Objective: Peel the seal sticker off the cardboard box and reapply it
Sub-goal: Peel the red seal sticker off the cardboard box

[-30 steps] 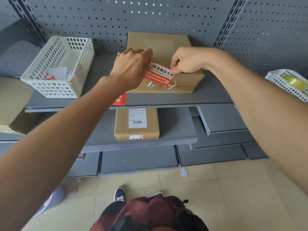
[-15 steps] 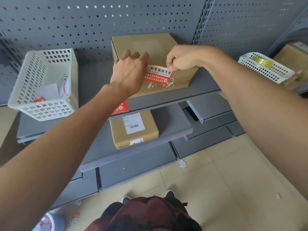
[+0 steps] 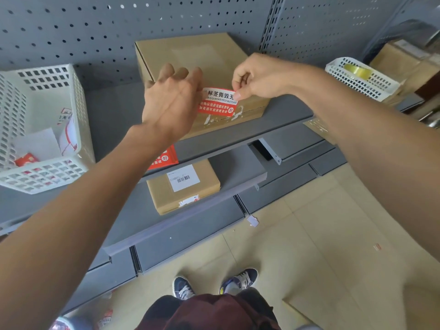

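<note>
A flat cardboard box [image 3: 190,53] lies on the upper grey shelf [image 3: 281,115]. A red and white seal sticker [image 3: 217,102] hangs over the box's front edge. My right hand [image 3: 257,76] pinches the sticker's upper right corner between thumb and forefinger. My left hand [image 3: 170,101] hovers at the sticker's left end with fingers spread and slightly curled; whether they touch the sticker is hidden. White torn residue [image 3: 221,118] marks the box's front face below the sticker.
A white basket [image 3: 45,172] with papers and stickers stands at left. Another white basket [image 3: 362,78] holding a tape roll sits at right, near more boxes. A smaller labelled box [image 3: 183,186] lies on the lower shelf. A red sticker [image 3: 164,158] hangs from the upper shelf edge.
The camera view has tilted and shifted right. My right hand keeps its pinch on the sticker's corner while my left hand's fingers have spread a little beside it.
</note>
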`<state>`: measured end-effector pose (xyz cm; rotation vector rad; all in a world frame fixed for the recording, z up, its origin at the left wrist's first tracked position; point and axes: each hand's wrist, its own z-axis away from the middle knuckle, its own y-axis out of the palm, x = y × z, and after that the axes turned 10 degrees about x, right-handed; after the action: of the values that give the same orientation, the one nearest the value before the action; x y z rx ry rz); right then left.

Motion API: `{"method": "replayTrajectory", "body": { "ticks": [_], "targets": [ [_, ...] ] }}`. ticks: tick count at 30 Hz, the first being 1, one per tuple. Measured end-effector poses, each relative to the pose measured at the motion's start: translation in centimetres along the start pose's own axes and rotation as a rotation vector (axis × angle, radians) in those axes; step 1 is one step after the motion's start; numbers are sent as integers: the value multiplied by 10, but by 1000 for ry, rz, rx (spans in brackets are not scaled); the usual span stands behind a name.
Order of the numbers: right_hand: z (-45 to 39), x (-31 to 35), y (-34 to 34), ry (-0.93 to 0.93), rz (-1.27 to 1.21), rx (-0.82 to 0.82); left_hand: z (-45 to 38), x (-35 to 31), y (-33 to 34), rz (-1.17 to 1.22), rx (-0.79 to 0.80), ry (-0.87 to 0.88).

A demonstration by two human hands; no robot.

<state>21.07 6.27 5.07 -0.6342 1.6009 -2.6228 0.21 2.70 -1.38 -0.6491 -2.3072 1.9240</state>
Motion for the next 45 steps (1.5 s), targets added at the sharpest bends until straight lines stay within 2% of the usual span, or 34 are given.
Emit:
{"method": "replayTrajectory", "body": {
  "ticks": [14, 16, 22, 25, 45],
  "targets": [
    [-2, 3, -5, 36, -73, 100, -4, -3, -6, 31, 54, -29],
    [-1, 0, -2, 26, -92, 45, -3, -3, -6, 33, 51, -37],
    [10, -8, 28, -103, -128, -265, -2, -3, -5, 58, 42, -45],
    [11, -6, 34, -132, -189, -336, -1, -4, -4, 80, 36, -48],
    [7, 5, 24, -49, -116, -210, -4, -4, -6, 150, 40, -86]
  ]
}}
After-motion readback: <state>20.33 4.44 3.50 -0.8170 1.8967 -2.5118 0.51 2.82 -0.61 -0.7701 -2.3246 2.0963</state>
